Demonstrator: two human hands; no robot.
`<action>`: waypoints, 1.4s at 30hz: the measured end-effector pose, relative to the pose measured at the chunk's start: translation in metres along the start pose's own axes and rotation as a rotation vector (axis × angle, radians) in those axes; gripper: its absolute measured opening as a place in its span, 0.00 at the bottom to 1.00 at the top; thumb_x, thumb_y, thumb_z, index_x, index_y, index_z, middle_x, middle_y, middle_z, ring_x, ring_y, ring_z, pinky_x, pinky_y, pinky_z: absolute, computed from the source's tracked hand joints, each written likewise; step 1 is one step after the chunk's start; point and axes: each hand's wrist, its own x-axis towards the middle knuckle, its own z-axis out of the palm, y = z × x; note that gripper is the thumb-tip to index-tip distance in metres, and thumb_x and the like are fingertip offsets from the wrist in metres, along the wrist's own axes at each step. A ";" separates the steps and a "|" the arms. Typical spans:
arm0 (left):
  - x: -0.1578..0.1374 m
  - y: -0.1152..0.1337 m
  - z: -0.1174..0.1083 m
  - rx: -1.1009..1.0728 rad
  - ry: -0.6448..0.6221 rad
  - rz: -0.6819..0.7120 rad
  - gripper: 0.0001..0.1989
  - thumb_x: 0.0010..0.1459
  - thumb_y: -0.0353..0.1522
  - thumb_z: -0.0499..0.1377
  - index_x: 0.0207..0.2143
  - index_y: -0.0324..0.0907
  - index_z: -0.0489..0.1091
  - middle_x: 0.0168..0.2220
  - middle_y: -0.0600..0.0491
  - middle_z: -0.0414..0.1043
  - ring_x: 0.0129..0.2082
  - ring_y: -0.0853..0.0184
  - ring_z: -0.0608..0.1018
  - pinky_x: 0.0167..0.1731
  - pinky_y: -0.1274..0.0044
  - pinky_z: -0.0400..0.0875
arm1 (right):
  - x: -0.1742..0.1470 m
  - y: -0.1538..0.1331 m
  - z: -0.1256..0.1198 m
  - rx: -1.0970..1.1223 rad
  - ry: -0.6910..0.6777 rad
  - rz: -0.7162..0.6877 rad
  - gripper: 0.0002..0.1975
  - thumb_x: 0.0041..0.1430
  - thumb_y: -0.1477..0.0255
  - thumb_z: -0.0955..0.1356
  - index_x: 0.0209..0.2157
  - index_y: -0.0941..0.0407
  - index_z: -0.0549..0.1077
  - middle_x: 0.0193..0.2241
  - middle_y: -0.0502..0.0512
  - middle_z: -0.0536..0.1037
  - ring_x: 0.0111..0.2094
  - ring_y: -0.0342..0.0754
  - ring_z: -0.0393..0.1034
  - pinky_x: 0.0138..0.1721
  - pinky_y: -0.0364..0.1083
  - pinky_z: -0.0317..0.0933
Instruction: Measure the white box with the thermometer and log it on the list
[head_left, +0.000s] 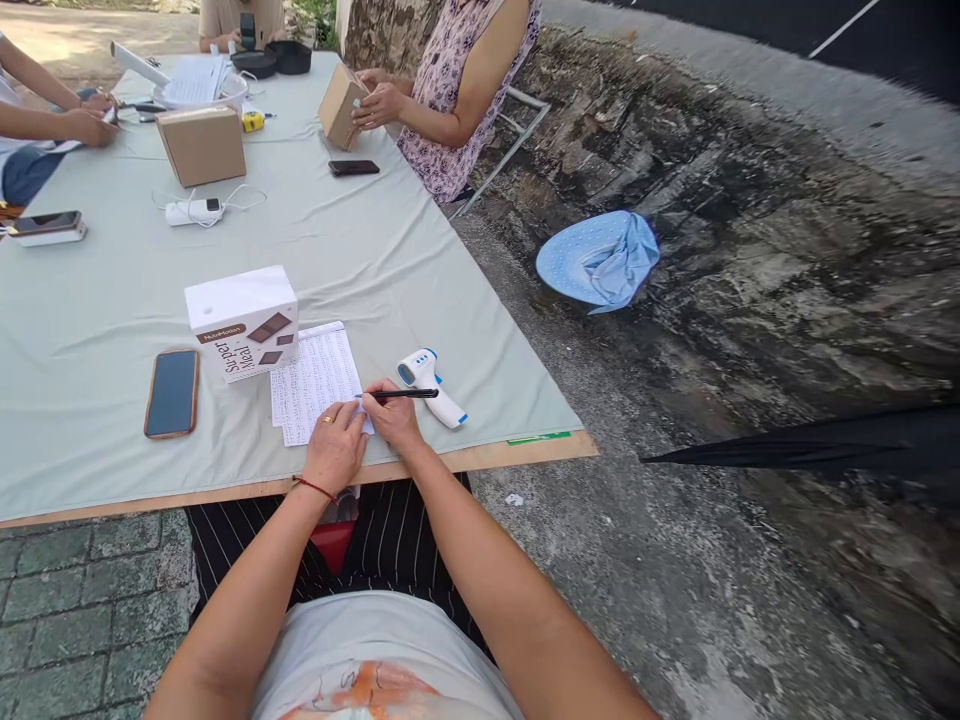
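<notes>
Sheets of paper (319,375) covered in handwriting lie near the table's front edge. My left hand (335,440), with a ring and a red cord at the wrist, rests flat on the lower part of the sheets, holding nothing. In my right hand (395,420) is a black pen (409,394), its tip at the paper's right side. Just right of that hand lies a white and blue infrared thermometer (433,388). A white Super Meal box (244,325) stands at the upper left of the sheets, and a smartphone (172,394) lies left of it.
Farther up the cloth-covered table (330,240) are a cardboard box (201,147), a white device with a cable (193,211) and a dark phone (354,168). A person at the right handles another carton (341,108). A blue hat (600,260) is against the stone wall.
</notes>
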 end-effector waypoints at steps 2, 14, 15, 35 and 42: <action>0.000 0.000 0.000 0.002 0.001 0.003 0.14 0.61 0.28 0.55 0.49 0.38 0.70 0.53 0.42 0.71 0.53 0.57 0.72 0.55 0.61 0.70 | 0.000 0.000 0.000 0.000 -0.007 -0.002 0.07 0.46 0.65 0.64 0.24 0.53 0.69 0.20 0.47 0.70 0.25 0.45 0.63 0.31 0.46 0.61; -0.001 0.000 0.001 -0.001 0.001 0.004 0.14 0.61 0.28 0.55 0.50 0.37 0.70 0.54 0.42 0.71 0.54 0.56 0.72 0.55 0.62 0.70 | 0.000 -0.001 -0.001 -0.006 0.008 0.002 0.07 0.46 0.65 0.64 0.24 0.53 0.69 0.20 0.47 0.71 0.25 0.45 0.63 0.31 0.46 0.61; -0.001 0.000 0.001 -0.003 0.000 -0.001 0.14 0.61 0.28 0.55 0.50 0.37 0.70 0.54 0.42 0.71 0.54 0.56 0.72 0.55 0.61 0.70 | -0.001 -0.001 -0.001 -0.002 0.017 0.003 0.07 0.46 0.65 0.64 0.24 0.53 0.69 0.20 0.48 0.71 0.25 0.45 0.63 0.31 0.46 0.62; -0.001 0.000 0.000 0.005 0.002 0.007 0.14 0.61 0.29 0.55 0.49 0.37 0.70 0.54 0.42 0.71 0.53 0.56 0.72 0.55 0.62 0.70 | 0.000 -0.001 -0.001 -0.028 0.046 0.003 0.06 0.47 0.66 0.63 0.24 0.53 0.68 0.21 0.47 0.71 0.25 0.45 0.63 0.32 0.46 0.62; -0.001 0.000 0.001 0.010 0.001 0.000 0.14 0.61 0.29 0.55 0.49 0.37 0.70 0.54 0.42 0.71 0.53 0.56 0.72 0.54 0.62 0.71 | -0.001 -0.002 -0.001 -0.033 0.043 -0.008 0.06 0.47 0.66 0.63 0.24 0.53 0.68 0.21 0.48 0.71 0.25 0.46 0.64 0.32 0.46 0.62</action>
